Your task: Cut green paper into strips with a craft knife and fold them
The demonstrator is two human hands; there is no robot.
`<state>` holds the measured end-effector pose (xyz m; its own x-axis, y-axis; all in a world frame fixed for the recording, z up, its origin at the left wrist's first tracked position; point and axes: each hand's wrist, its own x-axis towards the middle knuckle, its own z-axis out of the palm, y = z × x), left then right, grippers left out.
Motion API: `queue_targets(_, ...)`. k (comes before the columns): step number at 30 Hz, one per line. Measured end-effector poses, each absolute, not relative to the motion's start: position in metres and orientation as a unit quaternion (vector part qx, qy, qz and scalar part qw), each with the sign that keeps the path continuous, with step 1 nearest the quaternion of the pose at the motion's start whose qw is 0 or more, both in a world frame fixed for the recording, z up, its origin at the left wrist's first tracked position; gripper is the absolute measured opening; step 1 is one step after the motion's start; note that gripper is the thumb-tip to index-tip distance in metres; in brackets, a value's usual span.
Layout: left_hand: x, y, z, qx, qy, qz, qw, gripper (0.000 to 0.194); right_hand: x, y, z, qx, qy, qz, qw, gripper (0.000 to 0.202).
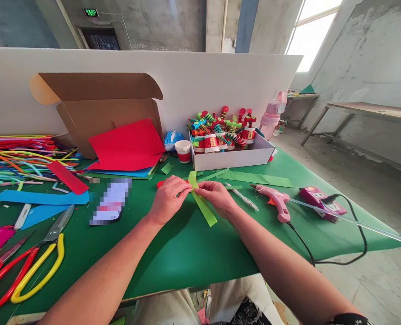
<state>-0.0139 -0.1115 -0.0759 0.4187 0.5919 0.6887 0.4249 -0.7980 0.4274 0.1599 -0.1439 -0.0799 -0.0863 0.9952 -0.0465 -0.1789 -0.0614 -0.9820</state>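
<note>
A light green paper strip (205,210) is pinched between both hands above the green table, its lower end hanging toward the front edge. My left hand (170,198) grips the strip from the left with thumb and forefinger. From the right, my right hand (217,196) pinches the same strip, its fingertips close to those of the left. Behind the hands lie more green strips (258,178) and a small green piece (167,168). A red item (160,184) shows partly behind my left hand. A pen (244,197) rests just right of my right hand.
At the right are a pink glue gun (277,201) and its corded pink box (322,203). A white box (234,158) of paper-cup figures, paper cups (183,151) and red sheets (126,146) stand behind. To the left are a phone (111,201), scissors (53,239) and colourful pipe cleaners (17,158).
</note>
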Motion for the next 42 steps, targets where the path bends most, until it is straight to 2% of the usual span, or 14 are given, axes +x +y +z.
queue_targets(8,-0.0117,-0.1136,-0.0745,0.826,0.323,0.444,0.128,0.017,0.1615,-0.1424,-0.0815,-0.445,-0.475,0.57,0.502,0.034)
queue_targets(17,-0.0109,-0.1135,-0.0737,0.787,0.356,0.451,0.224,0.016,0.1613,-0.1432,-0.0807,-0.446,-0.474,0.566,0.506,0.032)
queue_targets(42,-0.0096,-0.1111,-0.08,0.8,0.33,0.467,0.181,0.015,0.1599,-0.1438,-0.0793,-0.455,-0.463,0.573,0.5,0.03)
